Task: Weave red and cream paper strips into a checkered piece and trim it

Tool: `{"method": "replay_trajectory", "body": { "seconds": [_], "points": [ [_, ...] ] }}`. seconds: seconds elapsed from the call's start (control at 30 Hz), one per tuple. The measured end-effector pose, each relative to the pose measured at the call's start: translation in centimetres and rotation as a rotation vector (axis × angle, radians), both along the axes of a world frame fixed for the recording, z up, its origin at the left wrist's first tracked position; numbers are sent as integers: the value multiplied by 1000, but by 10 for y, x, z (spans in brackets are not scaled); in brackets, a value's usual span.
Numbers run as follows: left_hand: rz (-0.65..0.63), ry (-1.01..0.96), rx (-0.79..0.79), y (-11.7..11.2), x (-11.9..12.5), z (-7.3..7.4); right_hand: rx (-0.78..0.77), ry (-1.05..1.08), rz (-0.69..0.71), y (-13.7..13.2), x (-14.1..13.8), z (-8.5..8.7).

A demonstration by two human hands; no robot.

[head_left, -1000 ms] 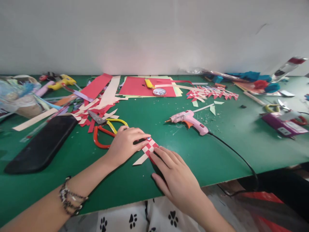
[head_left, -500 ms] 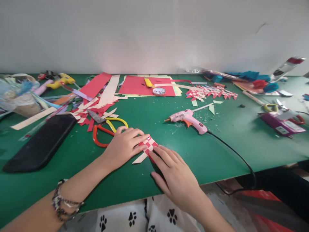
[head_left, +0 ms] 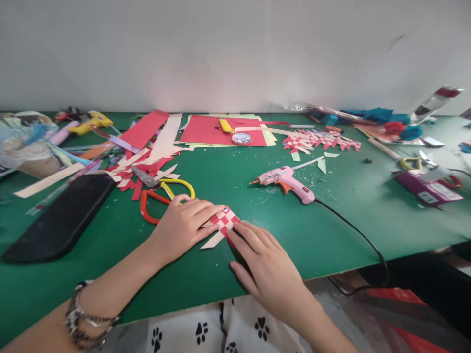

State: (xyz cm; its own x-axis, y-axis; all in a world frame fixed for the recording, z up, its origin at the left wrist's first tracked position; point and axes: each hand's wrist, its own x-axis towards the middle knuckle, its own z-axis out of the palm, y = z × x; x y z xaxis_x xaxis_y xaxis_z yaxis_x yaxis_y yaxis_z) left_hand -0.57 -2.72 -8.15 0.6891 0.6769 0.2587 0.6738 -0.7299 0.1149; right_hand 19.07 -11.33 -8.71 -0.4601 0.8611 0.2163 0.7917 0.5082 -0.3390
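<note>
A small woven paper fish (head_left: 225,221), checked red and cream with a stuck-on eye, lies on the green table (head_left: 324,235) near the front edge. My left hand (head_left: 182,225) lies flat on its left part, fingers stretched toward the eye. From the right, my right hand (head_left: 263,267) presses down on its lower right corner with fingers extended. A cream strip sticks out from under the fish between my two hands.
A pink glue gun (head_left: 289,181) with a black cord lies right of the fish. Behind my left hand are scissors with yellow and red handles (head_left: 162,193), paper strips and red sheets (head_left: 217,131). A black case (head_left: 61,218) lies at left, more woven pieces (head_left: 320,141) at back right.
My left hand has drawn slightly back to the left, uncovering more of the fish and its eye. The right hand stays pressed on the fish's corner.
</note>
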Motion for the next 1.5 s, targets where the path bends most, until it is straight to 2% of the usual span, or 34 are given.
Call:
{"method": "replay_trajectory", "body": {
  "seconds": [0.17, 1.0, 1.13, 1.33, 1.5],
  "points": [
    [-38, 14, 16, -2, 1, 2, -10, -2, -4, 0, -1, -1],
    [-34, 69, 22, -4, 2, 3, -3, -19, 4, 0, -1, 0],
    [-28, 55, -27, -4, 2, 2, -2, -14, 7, 1, -1, 0],
    [61, -48, -124, 0, 2, 1, -10, -4, 7, 1, -1, -2],
    [23, -57, -180, -5, 0, 6, -21, 1, 37, 3, 3, 2]
  ]
}}
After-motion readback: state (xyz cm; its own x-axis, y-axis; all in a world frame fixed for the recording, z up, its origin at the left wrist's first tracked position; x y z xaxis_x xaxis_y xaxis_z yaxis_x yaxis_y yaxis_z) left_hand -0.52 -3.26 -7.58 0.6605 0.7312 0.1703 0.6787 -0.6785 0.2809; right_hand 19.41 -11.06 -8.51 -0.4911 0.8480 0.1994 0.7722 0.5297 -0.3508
